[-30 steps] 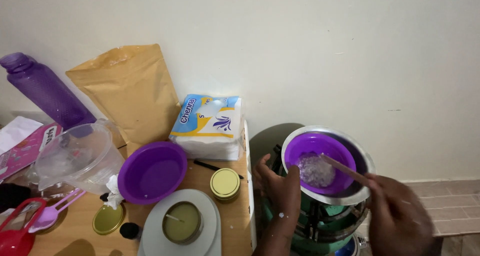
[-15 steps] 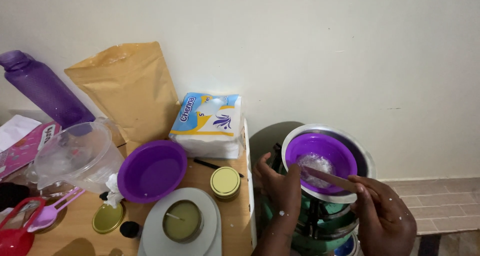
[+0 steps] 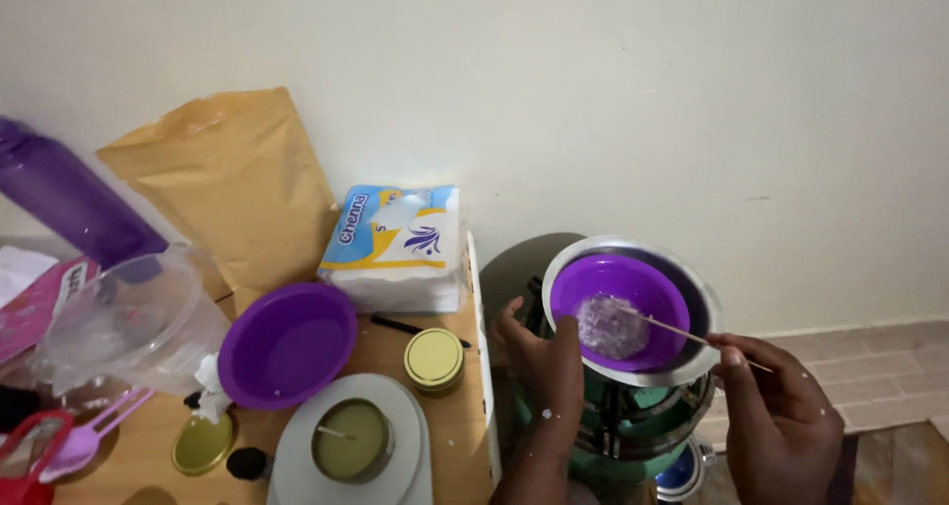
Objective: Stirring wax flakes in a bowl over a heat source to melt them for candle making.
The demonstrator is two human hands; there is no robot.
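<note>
A thin wooden stick (image 3: pixel 682 329) is pinched in the right hand (image 3: pixel 781 416) and dipped into partly melted wax (image 3: pixel 611 325), still lumpy, in the purple bowl (image 3: pixel 621 307), whose rim is gripped by the left hand (image 3: pixel 542 362) over the metal pan (image 3: pixel 692 362).

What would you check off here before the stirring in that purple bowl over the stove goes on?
1. Left hand steadying the metal pot at its rim: ok.
2. Right hand pinching the wooden stick: ok.
3. Stick tip reaching the whitish lump: ok.
4. Purple bowl seated level inside the pot: ok.
5. Flame under the pot: cannot tell, hidden.
6. Lump fully melted: not ok, it looks solid and grainy.
</note>
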